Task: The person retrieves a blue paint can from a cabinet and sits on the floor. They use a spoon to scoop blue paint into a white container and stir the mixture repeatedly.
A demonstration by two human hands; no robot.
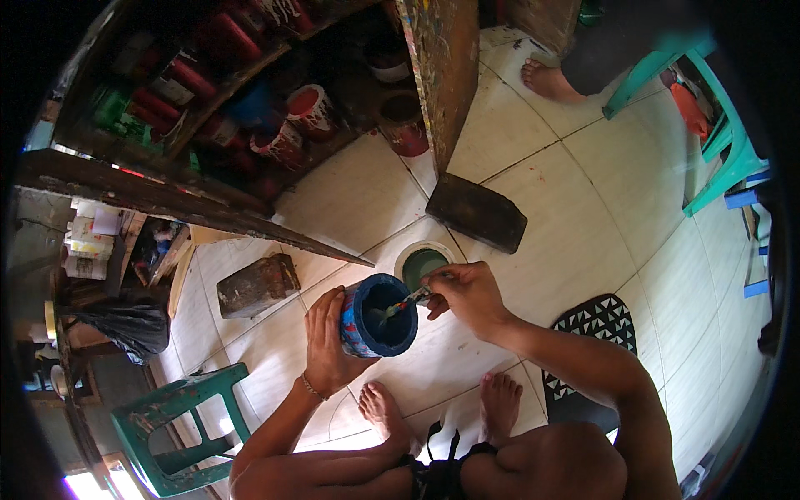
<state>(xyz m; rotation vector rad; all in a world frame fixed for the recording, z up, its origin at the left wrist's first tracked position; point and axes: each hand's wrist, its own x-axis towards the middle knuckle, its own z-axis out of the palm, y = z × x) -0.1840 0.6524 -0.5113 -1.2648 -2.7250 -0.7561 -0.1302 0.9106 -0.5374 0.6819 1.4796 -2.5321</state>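
My left hand [327, 343] is wrapped round the side of a blue paint can [352, 329], which tilts so its dark, paint-coated inside shows. In the fingers of my right hand [468, 298] is a paint-smeared spoon [408, 302]. Its pale end reaches down into the can; how much paint lies there is too dark to tell. Just beyond the can, a round white-rimmed container [406, 252] with greenish liquid stands on the floor, partly covered by the can and my right hand.
Wooden shelves [225, 104] at the upper left hold several paint-dripped cans. Two dark blocks [477, 213] [257, 286] lie on the tiles. A green stool [179, 408] stands at left, a teal chair [725, 125] at right. Another person's foot [546, 79] rests far off. A patterned mat [593, 333] lies near my right arm.
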